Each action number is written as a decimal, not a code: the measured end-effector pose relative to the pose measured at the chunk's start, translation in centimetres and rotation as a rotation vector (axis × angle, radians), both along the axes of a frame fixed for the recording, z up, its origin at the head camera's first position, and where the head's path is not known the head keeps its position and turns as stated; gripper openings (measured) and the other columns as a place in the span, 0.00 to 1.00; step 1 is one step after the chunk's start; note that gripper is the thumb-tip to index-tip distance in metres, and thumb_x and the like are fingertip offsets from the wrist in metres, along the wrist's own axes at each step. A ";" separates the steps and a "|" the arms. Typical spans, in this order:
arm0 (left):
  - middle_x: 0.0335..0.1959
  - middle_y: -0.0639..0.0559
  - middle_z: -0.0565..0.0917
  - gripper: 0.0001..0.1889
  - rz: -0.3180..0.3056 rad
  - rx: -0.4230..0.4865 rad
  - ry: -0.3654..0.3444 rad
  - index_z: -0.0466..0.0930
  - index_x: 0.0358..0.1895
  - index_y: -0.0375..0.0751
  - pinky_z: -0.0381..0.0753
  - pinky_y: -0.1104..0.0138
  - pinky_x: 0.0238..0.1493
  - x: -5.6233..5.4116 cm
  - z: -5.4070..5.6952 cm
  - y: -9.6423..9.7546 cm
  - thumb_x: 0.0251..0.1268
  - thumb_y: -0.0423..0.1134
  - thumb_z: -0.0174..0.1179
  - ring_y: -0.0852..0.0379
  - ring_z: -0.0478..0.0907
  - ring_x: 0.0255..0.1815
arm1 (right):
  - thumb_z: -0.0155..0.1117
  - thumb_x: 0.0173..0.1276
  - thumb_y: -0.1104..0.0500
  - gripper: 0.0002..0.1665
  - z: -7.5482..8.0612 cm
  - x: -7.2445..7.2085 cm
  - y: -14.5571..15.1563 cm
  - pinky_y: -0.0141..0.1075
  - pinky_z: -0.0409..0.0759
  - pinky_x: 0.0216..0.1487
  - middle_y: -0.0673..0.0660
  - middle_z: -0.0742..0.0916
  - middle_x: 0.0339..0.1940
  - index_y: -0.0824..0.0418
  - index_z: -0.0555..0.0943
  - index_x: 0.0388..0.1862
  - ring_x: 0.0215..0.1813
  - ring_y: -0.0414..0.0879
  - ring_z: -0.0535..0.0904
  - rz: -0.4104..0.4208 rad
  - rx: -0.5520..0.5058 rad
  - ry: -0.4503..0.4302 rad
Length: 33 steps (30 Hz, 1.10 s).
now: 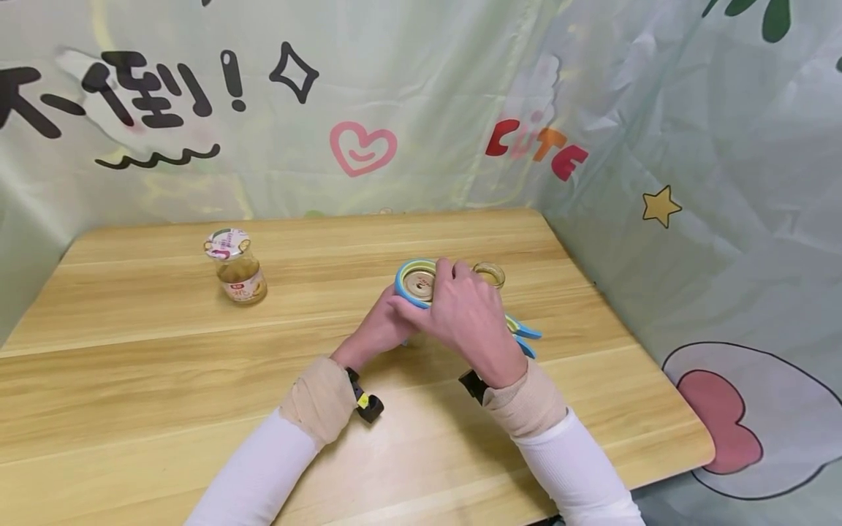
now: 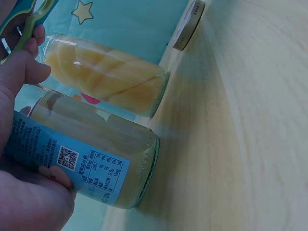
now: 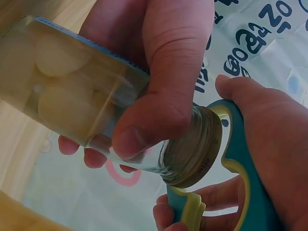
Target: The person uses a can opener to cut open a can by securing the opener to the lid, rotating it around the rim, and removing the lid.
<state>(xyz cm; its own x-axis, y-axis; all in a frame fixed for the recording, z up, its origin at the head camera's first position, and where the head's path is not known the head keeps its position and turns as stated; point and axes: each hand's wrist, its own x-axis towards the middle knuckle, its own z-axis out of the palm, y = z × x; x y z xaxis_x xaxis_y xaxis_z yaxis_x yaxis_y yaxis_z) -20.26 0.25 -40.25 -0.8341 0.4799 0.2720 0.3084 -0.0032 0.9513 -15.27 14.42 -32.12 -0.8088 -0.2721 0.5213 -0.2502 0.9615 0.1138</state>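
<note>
Looks like the jar (image 2: 91,144) is held pretty snugly in the left hand (image 1: 381,329), thumb and fingers wrapped round the glass, over the right-hand part of the wooden table (image 1: 164,409), though whether its base is touching can't be told. Its gold lid (image 1: 419,285) is ringed by a blue-and-yellow opener (image 3: 260,187), which is gripped by the right hand (image 1: 463,314). An uncapped jar of yellow fruit (image 2: 103,74) is parked just beyond, and a pink-and-white-topped jar (image 1: 242,281) can be seen well off to the left.
</note>
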 end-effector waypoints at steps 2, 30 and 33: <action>0.68 0.39 0.77 0.33 0.008 -0.005 0.000 0.66 0.73 0.37 0.72 0.53 0.75 0.0 0.0 0.0 0.63 0.26 0.63 0.46 0.74 0.70 | 0.58 0.58 0.15 0.48 -0.1 0.0 0.0 0.37 0.67 0.13 0.55 0.73 0.20 0.61 0.68 0.27 0.17 0.48 0.68 -0.001 0.005 0.010; 0.73 0.39 0.74 0.35 0.015 -0.042 -0.033 0.62 0.76 0.37 0.70 0.51 0.77 0.0 0.1 -0.1 0.66 0.27 0.63 0.43 0.71 0.75 | 0.58 0.57 0.14 0.50 -0.5 -0.3 -0.3 0.39 0.70 0.13 0.56 0.74 0.20 0.62 0.69 0.26 0.15 0.49 0.69 -0.011 0.038 0.039; 0.73 0.39 0.73 0.35 0.008 -0.044 -0.032 0.62 0.76 0.37 0.70 0.51 0.77 0.0 0.1 -0.1 0.66 0.27 0.63 0.43 0.71 0.75 | 0.59 0.56 0.14 0.50 -0.5 -0.3 -0.2 0.39 0.70 0.13 0.56 0.75 0.19 0.62 0.69 0.26 0.14 0.49 0.68 -0.008 0.034 0.043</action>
